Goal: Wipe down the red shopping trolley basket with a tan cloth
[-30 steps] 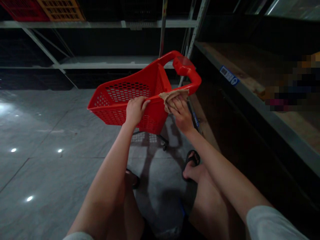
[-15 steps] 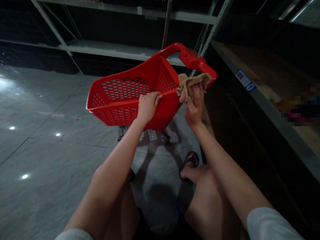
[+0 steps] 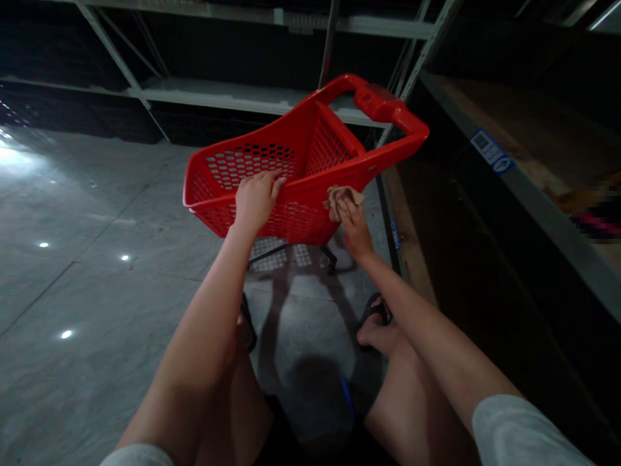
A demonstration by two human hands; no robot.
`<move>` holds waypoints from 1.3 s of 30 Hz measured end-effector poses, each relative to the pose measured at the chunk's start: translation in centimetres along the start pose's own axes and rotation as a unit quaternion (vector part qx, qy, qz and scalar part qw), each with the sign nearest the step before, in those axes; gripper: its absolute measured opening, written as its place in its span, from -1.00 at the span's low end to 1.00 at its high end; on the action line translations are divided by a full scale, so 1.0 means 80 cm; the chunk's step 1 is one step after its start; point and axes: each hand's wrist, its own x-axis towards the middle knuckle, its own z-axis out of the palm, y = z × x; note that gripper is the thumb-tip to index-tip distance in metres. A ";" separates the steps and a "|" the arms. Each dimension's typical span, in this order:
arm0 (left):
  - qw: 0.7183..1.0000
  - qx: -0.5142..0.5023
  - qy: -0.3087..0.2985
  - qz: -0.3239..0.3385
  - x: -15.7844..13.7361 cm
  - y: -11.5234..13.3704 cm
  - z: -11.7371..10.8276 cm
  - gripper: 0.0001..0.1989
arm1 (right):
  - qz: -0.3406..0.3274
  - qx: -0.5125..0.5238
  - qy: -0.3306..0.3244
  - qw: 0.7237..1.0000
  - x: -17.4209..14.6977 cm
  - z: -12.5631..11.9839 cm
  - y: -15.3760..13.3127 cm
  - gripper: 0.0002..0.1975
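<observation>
The red shopping cart stands on the grey floor in front of the person, between the white rack and the shelf ledge at the right. The left hand is partly closed, its fingers bent over the near rim of the cart. The right hand is half closed, with a bunched brown cloth under its fingers, and the cloth seems to touch the cart's outer side. I judge that the cart is stiff, smooth plastic, not fragile, and it may roll easily on its wheels, so the rim or the thick handle is the good place to take hold. The cloth looks soft and light, best held gathered in the fingers. On the ledge, a blue-and-white label shows a barcode-like block and an arrow in a circle; its writing is too small to read. A smaller blue label is lower down, also unreadable. I can read no brand on the cart.
</observation>
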 end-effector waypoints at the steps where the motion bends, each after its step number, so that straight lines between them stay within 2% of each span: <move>1: 0.998 0.044 -0.021 -0.033 -0.003 -0.010 -0.006 -0.41 | 0.017 -0.009 0.048 0.999 0.016 -0.008 0.004 -0.33; 4: 0.986 0.124 -0.076 -0.078 -0.010 -0.027 -0.016 -0.29 | 0.069 -0.022 0.179 0.981 0.070 -0.030 0.018 -0.30; 6: 0.984 0.142 -0.088 -0.070 -0.014 -0.027 -0.015 -0.29 | 0.095 -0.008 0.218 0.971 0.098 -0.035 0.020 -0.28; 8: 0.983 0.151 -0.093 -0.056 -0.018 -0.020 -0.012 -0.33 | 0.115 0.012 0.225 0.967 0.112 -0.030 0.009 -0.27; 10: 0.980 0.162 -0.105 -0.048 -0.023 -0.009 -0.008 -0.38 | 0.101 0.027 0.192 0.976 0.110 -0.016 -0.019 -0.27; 11: 0.979 0.167 -0.109 -0.044 -0.025 -0.003 -0.006 -0.41 | 0.075 0.032 0.154 0.985 0.104 -0.006 -0.037 -0.27; 13: 0.978 0.171 -0.113 -0.034 -0.030 0.007 -0.004 -0.45 | 0.000 0.037 0.045 0.998 0.089 0.015 -0.077 -0.27; 15: 0.979 0.167 -0.111 -0.017 -0.035 0.014 -0.002 -0.46 | -0.050 0.032 -0.042 0.997 0.074 0.028 -0.107 -0.29; 17: 0.981 0.161 -0.108 -0.006 -0.039 0.019 -0.001 -0.47 | -0.055 0.020 -0.062 0.996 0.069 0.027 -0.114 -0.34; 20: 0.983 0.149 -0.103 -0.005 -0.046 0.024 -0.001 -0.48 | -0.012 0.001 0.003 1.000 0.084 -0.006 -0.072 -0.37; 24: 0.985 0.139 -0.102 -0.008 -0.057 0.029 -0.002 -0.48 | 0.047 -0.012 0.151 0.987 0.122 -0.069 0.014 -0.38; 26: 0.984 0.141 -0.106 -0.015 -0.062 0.033 -0.003 -0.49 | 0.073 -0.003 0.194 0.978 0.131 -0.080 0.035 -0.38; 28: 0.983 0.143 -0.112 -0.021 -0.065 0.039 -0.003 -0.49 | 0.107 0.014 0.217 0.970 0.128 -0.072 0.032 -0.37; 30: 0.983 0.142 -0.117 -0.024 -0.066 0.045 -0.003 -0.49 | 0.129 0.028 0.213 0.968 0.111 -0.046 0.005 -0.37; 32: 0.982 0.141 -0.120 -0.025 -0.064 0.053 -0.002 -0.49 | 0.127 0.041 0.171 0.976 0.082 -0.012 -0.039 -0.39; 35: 0.983 0.122 -0.129 -0.036 -0.059 0.065 -0.002 -0.47 | 0.081 0.088 0.055 0.991 0.034 0.037 -0.106 -0.41; 36: 0.985 0.106 -0.133 -0.040 -0.057 0.068 -0.003 -0.48 | 0.068 0.094 0.042 0.992 0.022 0.048 -0.121 -0.42; 39: 0.989 0.011 -0.150 -0.012 -0.055 0.073 -0.010 -0.50 | 0.060 0.109 0.046 0.991 0.008 0.058 -0.130 -0.38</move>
